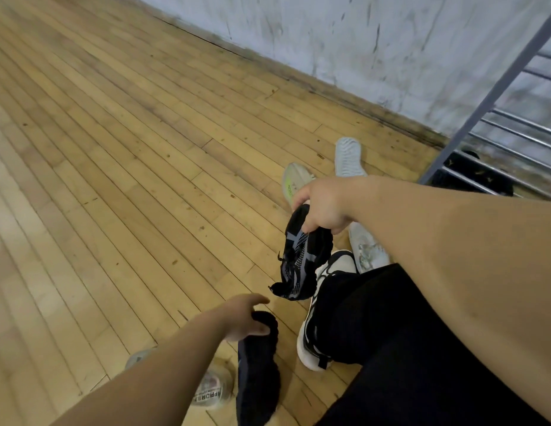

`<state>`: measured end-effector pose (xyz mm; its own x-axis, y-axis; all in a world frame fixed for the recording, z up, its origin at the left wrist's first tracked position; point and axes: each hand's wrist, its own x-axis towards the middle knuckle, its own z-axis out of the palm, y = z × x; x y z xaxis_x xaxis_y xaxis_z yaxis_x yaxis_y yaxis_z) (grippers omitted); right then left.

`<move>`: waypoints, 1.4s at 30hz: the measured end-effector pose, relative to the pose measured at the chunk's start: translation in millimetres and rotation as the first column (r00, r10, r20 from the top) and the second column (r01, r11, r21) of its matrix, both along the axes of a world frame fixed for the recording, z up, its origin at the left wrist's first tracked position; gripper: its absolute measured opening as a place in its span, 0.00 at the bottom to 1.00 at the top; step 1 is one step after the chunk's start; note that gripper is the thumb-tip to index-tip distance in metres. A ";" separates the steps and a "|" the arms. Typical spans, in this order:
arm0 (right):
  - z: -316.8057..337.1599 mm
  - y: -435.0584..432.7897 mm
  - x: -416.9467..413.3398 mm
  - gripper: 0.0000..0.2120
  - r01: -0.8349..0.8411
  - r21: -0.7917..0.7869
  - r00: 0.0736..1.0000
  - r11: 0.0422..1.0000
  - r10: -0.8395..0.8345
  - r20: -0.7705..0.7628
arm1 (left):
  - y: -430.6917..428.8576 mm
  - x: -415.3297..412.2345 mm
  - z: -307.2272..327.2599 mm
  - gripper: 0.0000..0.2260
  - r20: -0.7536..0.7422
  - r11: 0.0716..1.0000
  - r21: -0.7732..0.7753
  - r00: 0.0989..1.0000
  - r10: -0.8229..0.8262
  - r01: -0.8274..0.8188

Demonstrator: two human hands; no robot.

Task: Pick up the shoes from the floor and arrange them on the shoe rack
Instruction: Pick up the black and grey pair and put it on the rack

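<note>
My right hand (321, 207) grips a black and grey knit sneaker (301, 259) by its heel, and the shoe hangs toe down above the floor. My left hand (241, 318) is closed on the collar of the matching black sneaker (257, 370), which appears to rest on the floor below it. Pale grey shoes lie farther off: one sole up (348, 156), one with a green mark (294, 181), one partly behind my right arm (368, 247). Another pale shoe (211, 388) lies under my left forearm. The metal shoe rack (495, 130) stands at the right against the wall.
My own leg in black trousers (406, 342) and my white and black sneaker (311, 342) fill the lower right. A dark item (471, 173) sits on the rack's lowest bars. Wooden floorboards (114, 149) stretch to the left, and a scuffed white wall (360, 41) runs behind.
</note>
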<state>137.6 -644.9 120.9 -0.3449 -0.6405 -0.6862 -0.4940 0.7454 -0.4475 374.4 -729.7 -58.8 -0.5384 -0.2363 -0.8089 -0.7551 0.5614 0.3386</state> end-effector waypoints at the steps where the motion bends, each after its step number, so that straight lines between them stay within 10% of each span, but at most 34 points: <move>1: 3.6 1.8 -3.5 0.26 0.016 -0.002 1.000 1.000 -0.016 -0.015 | -9.3 -10.5 13.7 0.32 -0.037 1.000 -0.014 0.999 0.018 -0.018; 8: 49.2 27.9 -38.5 0.22 0.199 -0.079 0.972 0.977 -0.207 -0.109 | -35.2 -80.8 113.1 0.28 -0.404 0.973 -0.178 0.913 0.061 -0.143; 13: 125.4 92.7 -80.4 0.17 0.396 -0.295 0.887 0.869 -0.446 -0.123 | -13.7 -126.6 202.6 0.26 -0.754 0.932 -0.290 0.652 -0.081 -0.220; 23: 230.2 330.5 -76.3 0.11 0.563 -0.744 0.581 0.359 -0.812 0.048 | 132.7 -231.2 375.4 0.26 -0.795 0.811 -0.530 0.187 -0.577 0.246; 29: 183.8 443.1 -59.0 0.06 0.497 -0.832 0.343 0.247 -0.937 -0.074 | 233.1 -286.1 371.6 0.30 -0.778 0.716 -0.202 0.334 -0.532 0.669; 35: 165.4 483.6 -52.5 0.15 0.468 -0.729 0.429 0.499 -0.850 -0.306 | 279.1 -293.7 317.5 0.33 -0.759 0.598 0.004 0.392 -0.521 0.802; 42: 168.8 488.5 -65.3 0.15 0.440 -0.845 0.483 0.304 -0.873 -0.063 | 307.2 -301.8 322.6 0.36 -0.788 0.512 0.147 0.413 -0.457 0.847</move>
<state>72.2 -156.4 289.7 -0.9679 -0.1545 0.1981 -0.2491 0.4878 -0.8367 72.5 -422.5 263.8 -0.6942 0.7136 -0.0939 0.2774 0.3856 0.8800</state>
